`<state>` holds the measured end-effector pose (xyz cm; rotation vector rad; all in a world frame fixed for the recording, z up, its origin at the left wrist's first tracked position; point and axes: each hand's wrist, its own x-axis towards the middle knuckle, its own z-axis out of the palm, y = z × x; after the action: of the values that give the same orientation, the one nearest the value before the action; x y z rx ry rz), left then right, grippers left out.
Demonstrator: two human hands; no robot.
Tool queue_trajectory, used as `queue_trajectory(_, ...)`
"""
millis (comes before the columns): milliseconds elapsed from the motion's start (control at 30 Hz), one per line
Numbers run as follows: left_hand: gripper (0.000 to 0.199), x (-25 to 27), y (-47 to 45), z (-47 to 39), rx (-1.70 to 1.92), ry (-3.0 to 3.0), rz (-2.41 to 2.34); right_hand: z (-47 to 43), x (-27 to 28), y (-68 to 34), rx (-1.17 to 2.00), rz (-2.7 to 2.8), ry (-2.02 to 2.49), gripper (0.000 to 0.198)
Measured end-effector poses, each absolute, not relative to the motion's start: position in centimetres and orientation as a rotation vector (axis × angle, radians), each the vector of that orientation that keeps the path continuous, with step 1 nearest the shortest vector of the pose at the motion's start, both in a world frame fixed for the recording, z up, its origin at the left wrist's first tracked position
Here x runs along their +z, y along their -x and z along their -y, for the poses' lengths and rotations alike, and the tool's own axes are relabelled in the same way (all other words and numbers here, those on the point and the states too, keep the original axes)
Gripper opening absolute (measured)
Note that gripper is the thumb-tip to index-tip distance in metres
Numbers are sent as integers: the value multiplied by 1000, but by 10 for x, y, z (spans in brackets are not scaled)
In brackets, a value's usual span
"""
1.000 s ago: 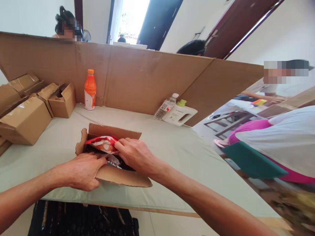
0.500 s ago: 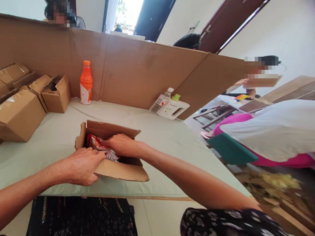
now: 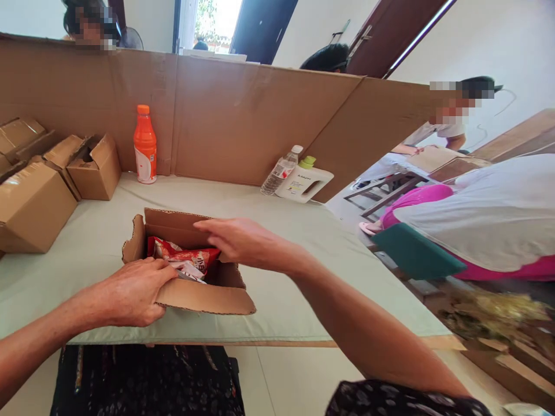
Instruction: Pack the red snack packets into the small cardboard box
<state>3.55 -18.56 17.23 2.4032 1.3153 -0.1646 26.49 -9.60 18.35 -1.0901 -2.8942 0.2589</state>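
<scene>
Cardboard is being gripped at the near flap of an open box (image 3: 191,289), which is sitting on the pale green table (image 3: 281,300) close to its front edge. That flap is being pressed by the left hand (image 3: 125,292), whose fingers are curled over its left end, with the fingertips reaching toward the box's inside. The right hand (image 3: 236,240) is being held flat and loose above the box's right side, fingers pointing left, grasping nothing. A red snack packet (image 3: 184,257) is lying inside the box, just under that hand and apart from it, with a paler packet partly hidden below it. An orange bottle (image 3: 144,144) is standing upright at the back of the table, against a tall cardboard screen (image 3: 243,121). Closed and half-open cartons (image 3: 39,190) are being kept at the left end. A clear water bottle (image 3: 281,170) is leaning beside a white jug (image 3: 306,182) with a green cap, well apart from the box. Other people are partly being seen beyond the screen and to the right.
</scene>
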Motion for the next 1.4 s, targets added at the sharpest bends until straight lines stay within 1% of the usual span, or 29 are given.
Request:
queue_trajectory(100,55,174,-33,192,-69,-2456,-1308,103,188,-286,114,2840,1054,32)
queue_trajectory(200,51,175,-31,194,52,-2497,-1336,107,171,-288,-60,2993,995,17)
queue_trajectory(267,48,176,-30,193,67,-2508,-1373,108,157,-285,-165,3033,1046,10)
queue_trajectory(400,47,176,-28,190,50,-2514,-1407,106,137,-290,-223,2746,1084,24)
queue_trajectory(467,44,174,-28,190,60,-2537,-1414,106,130,-298,-178,2593,1000,27)
queue_trajectory(533,40,170,-28,192,132,-2610,-1425,107,125,-306,-91,2572,875,27)
queue_trajectory(600,39,166,-27,198,321,-2768,-1401,109,120,-313,5,2592,788,26)
queue_trajectory(700,41,156,-23,216,780,-2955,-1411,112,115,-321,134,2510,775,30)
queue_trajectory(767,51,145,-17,230,1120,-2863,-1578,113,113,-324,190,2394,758,27)
queue_trajectory(833,62,131,-9,240,1325,-2610,-1776,113,115,-323,215,2295,729,23)
queue_trajectory(900,68,115,-3,244,1308,-2371,-1890,112,118,-318,266,2258,714,25)
queue_trajectory(967,67,103,-1,241,1238,-2254,-1897,110,123,-309,365,2263,741,34)
queue_trajectory(1033,56,97,-2,233,1234,-2261,-1805,108,126,-300,444,2268,793,40)
queue_trajectory(1067,49,96,-3,228,1255,-2290,-1744,106,127,-297,449,2251,814,40)
queue_trajectory(1133,38,98,-3,219,1277,-2346,-1678,102,127,-296,369,2153,842,35)
queue_trajectory(1200,33,100,-2,212,1267,-2392,-1712,99,126,-302,247,1999,857,37)
queue_trajectory(1233,35,101,-1,210,1256,-2397,-1748,98,125,-305,209,1943,865,42)
queue_trajectory(1300,43,100,-1,206,1278,-2347,-1788,98,123,-313,232,1947,860,52)
queue_trajectory(1333,50,99,-1,204,1320,-2299,-1787,99,120,-316,285,2000,840,51)
queue_trajectory(1400,62,96,-4,202,1401,-2201,-1784,104,111,-319,393,2141,770,41)
